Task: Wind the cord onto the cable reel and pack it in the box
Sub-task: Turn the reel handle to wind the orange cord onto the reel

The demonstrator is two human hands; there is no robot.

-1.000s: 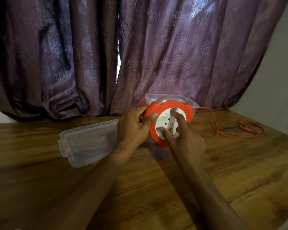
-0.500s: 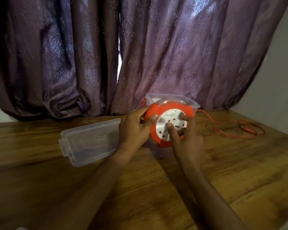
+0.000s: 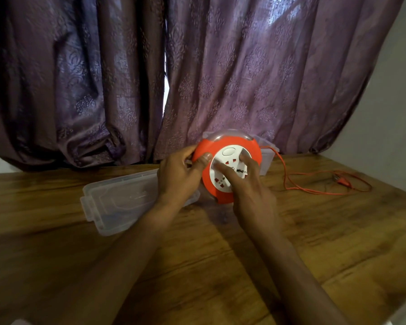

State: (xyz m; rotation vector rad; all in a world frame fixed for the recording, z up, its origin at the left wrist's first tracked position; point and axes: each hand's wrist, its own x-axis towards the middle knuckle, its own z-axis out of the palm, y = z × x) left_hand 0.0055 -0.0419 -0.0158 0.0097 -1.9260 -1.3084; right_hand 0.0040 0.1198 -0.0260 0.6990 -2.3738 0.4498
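Observation:
An orange cable reel (image 3: pixel 220 148) with a white socket face stands tilted on edge at the middle of the wooden table (image 3: pixel 314 242). My left hand (image 3: pixel 178 177) grips its left rim, thumb on the orange front. My right hand (image 3: pixel 249 184) lies on the white socket face, index and another finger pressed onto it. The thin orange cord (image 3: pixel 314 190) runs from the reel's right side and lies in loose loops on the table, ending in a plug (image 3: pixel 341 180). A clear plastic box (image 3: pixel 266 158) stands just behind the reel, mostly hidden by it.
A clear plastic lid (image 3: pixel 117 202) lies flat on the table left of the reel, partly under my left forearm. Purple curtains (image 3: pixel 197 78) hang along the table's back edge. A pale wall (image 3: pixel 389 113) is at the right.
My right hand's fingers have moved round on the white face, which has turned with them. The cord loops on the right lie a little differently. My left hand keeps its grip.

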